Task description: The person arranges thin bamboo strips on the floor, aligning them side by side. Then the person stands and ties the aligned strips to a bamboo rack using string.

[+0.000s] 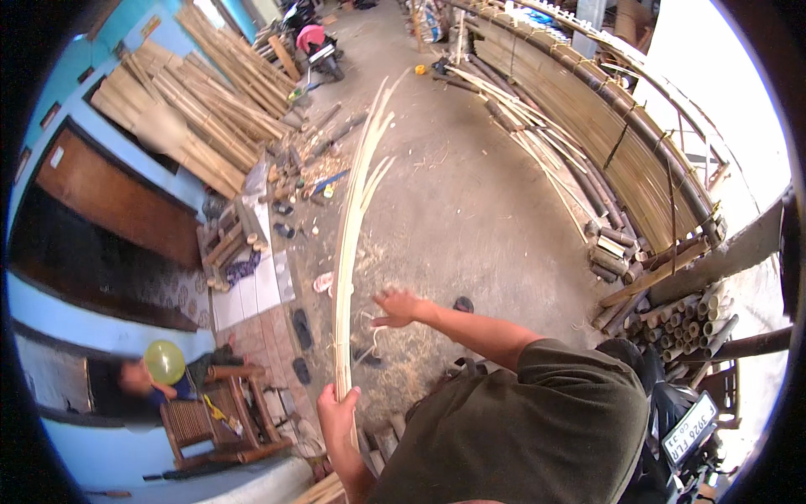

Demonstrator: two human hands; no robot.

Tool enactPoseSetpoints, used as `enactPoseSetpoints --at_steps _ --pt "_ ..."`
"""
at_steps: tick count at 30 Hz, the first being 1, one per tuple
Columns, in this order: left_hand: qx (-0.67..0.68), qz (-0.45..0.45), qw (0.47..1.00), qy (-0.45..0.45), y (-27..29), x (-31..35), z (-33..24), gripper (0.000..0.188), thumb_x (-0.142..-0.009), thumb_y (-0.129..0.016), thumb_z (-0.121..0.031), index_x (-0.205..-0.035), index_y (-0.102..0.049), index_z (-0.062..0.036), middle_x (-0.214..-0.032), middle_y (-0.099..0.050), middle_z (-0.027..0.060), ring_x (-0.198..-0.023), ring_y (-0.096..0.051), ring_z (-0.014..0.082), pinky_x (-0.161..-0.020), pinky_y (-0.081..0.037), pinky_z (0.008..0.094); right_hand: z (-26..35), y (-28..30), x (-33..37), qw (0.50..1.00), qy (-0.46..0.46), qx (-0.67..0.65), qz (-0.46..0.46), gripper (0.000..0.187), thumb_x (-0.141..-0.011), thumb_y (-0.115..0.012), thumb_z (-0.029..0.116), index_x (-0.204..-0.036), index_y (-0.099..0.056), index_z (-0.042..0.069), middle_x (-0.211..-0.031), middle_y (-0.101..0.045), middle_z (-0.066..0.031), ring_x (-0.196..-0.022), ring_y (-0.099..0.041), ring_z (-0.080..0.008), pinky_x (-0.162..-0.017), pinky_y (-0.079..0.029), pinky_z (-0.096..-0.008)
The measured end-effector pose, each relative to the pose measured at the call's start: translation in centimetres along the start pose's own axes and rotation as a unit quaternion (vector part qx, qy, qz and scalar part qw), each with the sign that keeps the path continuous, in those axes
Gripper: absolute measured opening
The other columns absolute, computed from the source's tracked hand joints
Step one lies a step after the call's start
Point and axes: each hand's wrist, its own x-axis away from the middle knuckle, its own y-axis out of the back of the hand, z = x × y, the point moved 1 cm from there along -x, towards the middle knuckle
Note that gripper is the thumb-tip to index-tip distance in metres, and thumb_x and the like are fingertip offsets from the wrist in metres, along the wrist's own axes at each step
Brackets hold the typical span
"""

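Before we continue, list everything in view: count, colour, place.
Long strips: one bundle, pale, centre
Leaning slats: many, tan, upper left
Loose strips: several, pale, upper right
Slatted panel: one, tan, right
Cut tubes: many, tan, lower right
Motorbikes: at least two, dark, top, lower right
Door: one, brown, left
Balloon: one, green, lower left
Chair: one, brown, lower left
Sandals: several, mostly dark, around centre
Other person: one, dark clothing, beside balloon
Left hand: one, bare, around long strips
Right hand: one, bare, open beside long strips
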Motion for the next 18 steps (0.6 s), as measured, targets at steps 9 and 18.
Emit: enactPoseSetpoints --at_steps 9,18 --pt "-0.085 -0.041 0.989 -0.113 -13.8 -7.9 -10.7 0.035 -0.077 -0.079 -0.023 -0.096 -0.064 0.0029 -0.084 -0.068 0.0218 -0.077 -0.066 0.0383 -0.072 -0.049 0.0446 -0.5 15.0 0.3 0.588 -0.001 -0.797 -0.139 0.065 -0.095 -0.054 0.061 -0.132 -0.040 0.009 -0.114 -0.056 -0.0208 -0.099 -0.061 -0.0283 -0.080 -0.054 -0.0472" --pt "-0.195 -0.084 0.962 -0.170 -19.6 -15.9 -19.5 0.046 -0.078 -0.077 -0.033 -0.106 -0.061 0.0000 -0.093 -0.069 0.0241 -0.090 -0.065 0.0456 -0.078 -0.049 0.0522 -5.2 24.2 -5.7 0.594 0.020 -0.731 -0.337 0.028 -0.101 -0.058 0.025 -0.109 -0.038 0.008 -0.075 -0.054 -0.0065 -0.055 -0.055 -0.0150 -0.046 -0.050 -0.0329"
